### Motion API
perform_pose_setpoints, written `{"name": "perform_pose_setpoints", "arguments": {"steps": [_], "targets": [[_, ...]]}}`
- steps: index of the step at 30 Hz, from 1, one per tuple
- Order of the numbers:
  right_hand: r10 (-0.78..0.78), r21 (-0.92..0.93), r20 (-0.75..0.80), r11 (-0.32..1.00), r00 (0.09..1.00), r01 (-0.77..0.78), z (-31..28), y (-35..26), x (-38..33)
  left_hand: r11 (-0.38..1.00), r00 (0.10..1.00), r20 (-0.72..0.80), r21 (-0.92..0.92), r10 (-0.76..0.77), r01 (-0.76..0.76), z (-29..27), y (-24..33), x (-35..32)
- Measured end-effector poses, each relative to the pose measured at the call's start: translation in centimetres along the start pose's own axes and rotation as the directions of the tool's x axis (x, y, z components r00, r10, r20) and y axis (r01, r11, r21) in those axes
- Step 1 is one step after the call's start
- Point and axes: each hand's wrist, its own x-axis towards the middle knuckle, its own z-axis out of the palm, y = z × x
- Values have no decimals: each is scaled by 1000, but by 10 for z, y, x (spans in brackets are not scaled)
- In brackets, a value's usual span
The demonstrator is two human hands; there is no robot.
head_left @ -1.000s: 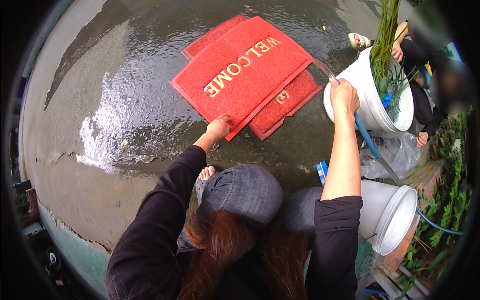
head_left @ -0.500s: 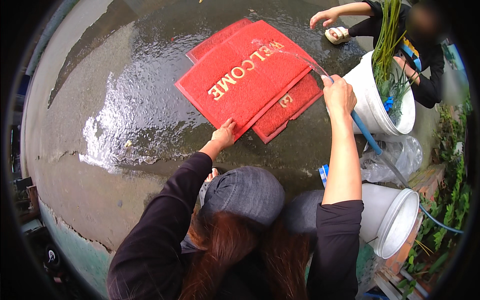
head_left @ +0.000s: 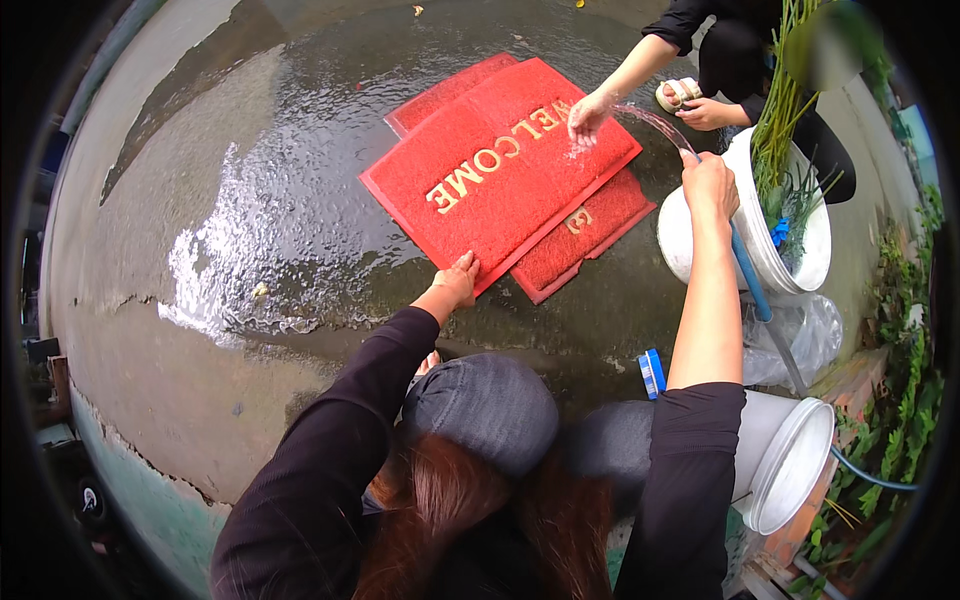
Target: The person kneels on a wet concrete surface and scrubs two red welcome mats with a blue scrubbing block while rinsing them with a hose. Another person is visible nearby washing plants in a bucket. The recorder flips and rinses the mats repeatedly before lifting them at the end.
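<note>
A red doormat (head_left: 480, 170) with yellow lettering lies on the wet ground. My left hand (head_left: 457, 280) grips its near corner, fingers on top of the edge. Red matting (head_left: 590, 240) shows from beneath on the near right and the far left; whether that is one mat or two, I cannot tell. In my right hand (head_left: 710, 187) is a blue hose (head_left: 748, 270), raised to the right of the mats. Its water arcs leftward onto a co-worker's hand (head_left: 590, 115), which is held over the mat's right end.
The co-worker crouches at the far right by a white bucket (head_left: 815, 245) of long green stalks. Nearer are a clear plastic bag (head_left: 815, 335), a white bucket on its side (head_left: 775, 465) and a small blue-and-white object (head_left: 652, 373). Plants (head_left: 900, 420) line the right edge.
The co-worker's hand has come down into the water stream above the mat. My right hand with the hose has shifted rightward. My left hand stays at the doormat's corner.
</note>
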Motion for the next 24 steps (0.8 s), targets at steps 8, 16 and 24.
{"name": "perform_pose_setpoints", "arguments": {"steps": [8, 16, 24], "targets": [[97, -6, 170, 995, 981, -98, 10, -10, 1, 995, 997, 80, 101, -23, 15, -8, 3, -1], [103, -11, 194, 995, 976, -103, 21, 4, 4, 984, 981, 180, 174, -65, 33, -19, 13, 0], [53, 28, 175, 998, 983, -58, 20, 2, 5, 981, 978, 201, 190, -61, 23, -19, 12, 1]]}}
